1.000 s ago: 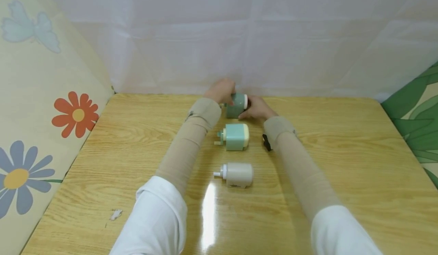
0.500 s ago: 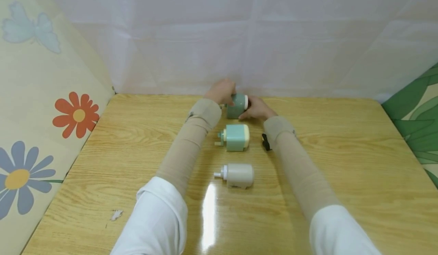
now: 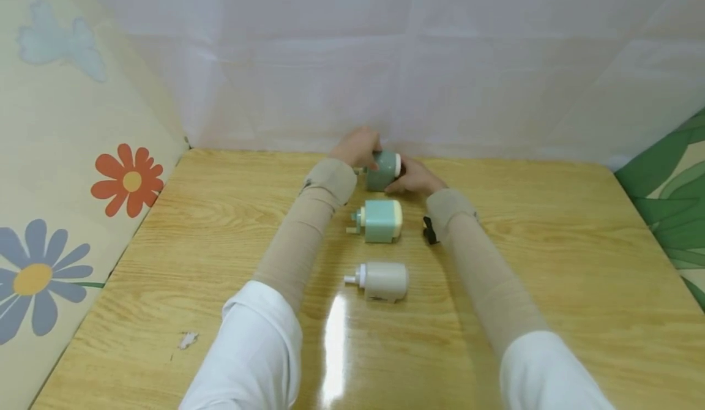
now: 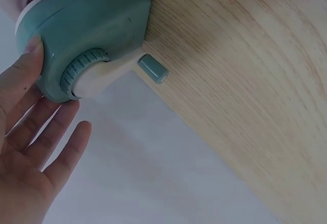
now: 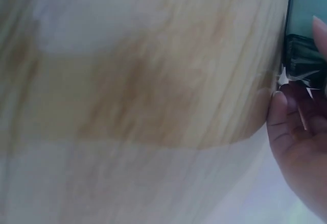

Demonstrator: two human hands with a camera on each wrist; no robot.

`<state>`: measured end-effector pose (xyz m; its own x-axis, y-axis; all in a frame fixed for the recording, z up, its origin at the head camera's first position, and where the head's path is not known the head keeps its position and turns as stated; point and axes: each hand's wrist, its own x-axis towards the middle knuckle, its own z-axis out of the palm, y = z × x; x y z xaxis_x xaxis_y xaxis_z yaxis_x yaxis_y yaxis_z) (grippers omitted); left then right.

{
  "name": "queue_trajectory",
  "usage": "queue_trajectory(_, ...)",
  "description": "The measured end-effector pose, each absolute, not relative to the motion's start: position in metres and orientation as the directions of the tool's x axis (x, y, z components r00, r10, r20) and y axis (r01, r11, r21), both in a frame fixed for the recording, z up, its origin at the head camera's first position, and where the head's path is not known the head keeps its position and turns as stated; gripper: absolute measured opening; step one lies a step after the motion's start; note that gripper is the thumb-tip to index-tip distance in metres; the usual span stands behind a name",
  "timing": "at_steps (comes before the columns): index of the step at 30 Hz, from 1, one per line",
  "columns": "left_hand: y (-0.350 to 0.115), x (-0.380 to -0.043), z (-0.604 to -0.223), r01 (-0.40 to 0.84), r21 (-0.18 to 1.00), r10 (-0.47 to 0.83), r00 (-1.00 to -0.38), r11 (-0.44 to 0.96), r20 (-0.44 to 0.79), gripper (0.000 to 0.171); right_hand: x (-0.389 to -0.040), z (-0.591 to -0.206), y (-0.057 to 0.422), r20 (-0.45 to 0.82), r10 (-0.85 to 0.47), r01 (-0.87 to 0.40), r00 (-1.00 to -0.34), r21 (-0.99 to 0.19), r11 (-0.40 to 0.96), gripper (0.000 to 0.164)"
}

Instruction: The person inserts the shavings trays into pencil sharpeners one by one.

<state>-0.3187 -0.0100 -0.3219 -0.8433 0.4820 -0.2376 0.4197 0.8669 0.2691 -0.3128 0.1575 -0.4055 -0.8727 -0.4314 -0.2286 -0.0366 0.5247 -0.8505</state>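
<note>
A dark green hand-crank pencil sharpener (image 3: 381,178) lies at the back of the table, its crank end towards the left. My left hand (image 3: 355,147) grips the body near the crank end; the left wrist view shows the thumb and fingertips on either side, with the crank handle (image 4: 153,69) free of the hand. My right hand (image 3: 417,176) holds the opposite, white-rimmed end. In the right wrist view only a green corner of the sharpener (image 5: 306,9) shows, beside the thumb and curled fingers. The sharpener's far side is hidden by my hands.
Nearer me lie a turquoise and cream pencil sharpener (image 3: 380,221) and a beige one (image 3: 385,280), in line. A small black object (image 3: 429,231) is beside my right wrist. A white sheet (image 3: 308,92) hangs behind the table (image 3: 220,238); a flower-painted panel (image 3: 71,165) stands left.
Both hands stay on the dark green sharpener in nearly the same place. The head view has shifted slightly.
</note>
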Motion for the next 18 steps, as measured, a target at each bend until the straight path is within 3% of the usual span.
queue_trajectory(8,-0.022,-0.32,-0.33,0.418,0.397,0.514,-0.84,0.817,-0.173,0.057,-0.309,-0.401,0.166,-0.23,-0.444,-0.073,-0.866,-0.82,0.568,0.075)
queue_trajectory(13,-0.042,-0.311,-0.332,0.416,0.497,0.536,-0.836,0.762,-0.122,0.066,-0.304,-0.396,0.172,-0.193,-0.434,-0.188,-0.88,-0.697,0.692,0.067)
queue_trajectory(18,-0.069,-0.297,-0.34,0.408,0.5,0.503,-0.862,0.764,-0.067,0.073,-0.29,-0.386,0.185,-0.122,-0.478,-0.344,-0.87,-0.544,0.765,0.071)
